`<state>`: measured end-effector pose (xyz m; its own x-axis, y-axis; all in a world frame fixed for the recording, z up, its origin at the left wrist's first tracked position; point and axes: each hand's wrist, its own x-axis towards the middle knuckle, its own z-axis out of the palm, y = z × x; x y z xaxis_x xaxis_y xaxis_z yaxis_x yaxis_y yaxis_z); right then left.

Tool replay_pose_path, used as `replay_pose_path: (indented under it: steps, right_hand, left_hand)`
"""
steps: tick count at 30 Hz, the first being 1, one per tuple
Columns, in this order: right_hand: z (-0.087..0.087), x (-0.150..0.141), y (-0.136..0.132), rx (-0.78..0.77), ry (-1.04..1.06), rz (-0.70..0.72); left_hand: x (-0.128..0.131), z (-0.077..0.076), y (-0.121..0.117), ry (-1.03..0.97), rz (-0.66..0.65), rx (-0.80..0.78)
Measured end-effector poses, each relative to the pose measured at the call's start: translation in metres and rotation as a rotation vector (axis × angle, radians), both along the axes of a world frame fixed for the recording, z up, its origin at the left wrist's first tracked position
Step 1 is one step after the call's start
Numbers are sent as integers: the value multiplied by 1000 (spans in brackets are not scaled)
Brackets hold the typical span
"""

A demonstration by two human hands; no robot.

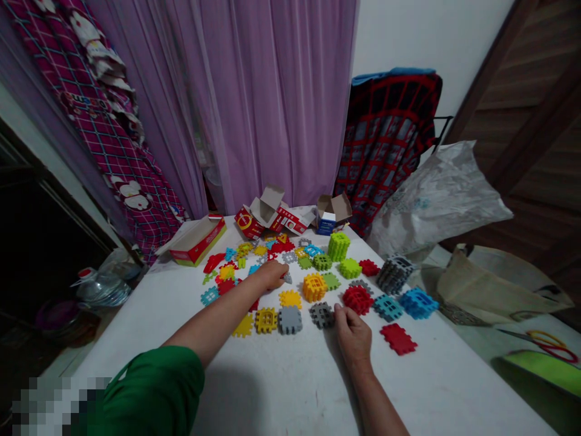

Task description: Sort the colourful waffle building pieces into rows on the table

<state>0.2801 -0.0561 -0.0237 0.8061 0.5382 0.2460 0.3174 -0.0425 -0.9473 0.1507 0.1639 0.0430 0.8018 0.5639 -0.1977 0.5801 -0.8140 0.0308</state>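
Lying on the white table, the hollow, ribbed plastic blocks with notched edges could be pushed apart or knocked off by the left hand, curled over a small grey piece with its hold unclear, or by the right hand, loosely open, fingertips only touching a dark grey block.

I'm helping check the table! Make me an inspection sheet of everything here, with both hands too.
surface: white table, shadowed near the person
job's things: colourful plastic waffle blocks, mostly loose, some stacked
clutter: opened red cardboard box at the far edge
grippers: left hand at a small grey piece; right hand touching a dark grey block
cables: nothing seen
surroundings: purple curtain, white plastic sack
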Motion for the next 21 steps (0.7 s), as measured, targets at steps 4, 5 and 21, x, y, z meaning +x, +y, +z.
replay_pose_path:
  steps: [4,5,21]
  right_hand:
    - [1,0,0,-7,-2,5]
    - [1,0,0,-14,-1,12]
    - [2,-2,2,-3,11,-18]
  left_hand:
    - [1,-4,3,1,20,-4]
    - [1,-5,4,7,23,-8]
    - [12,-9,1,-19,137,-3]
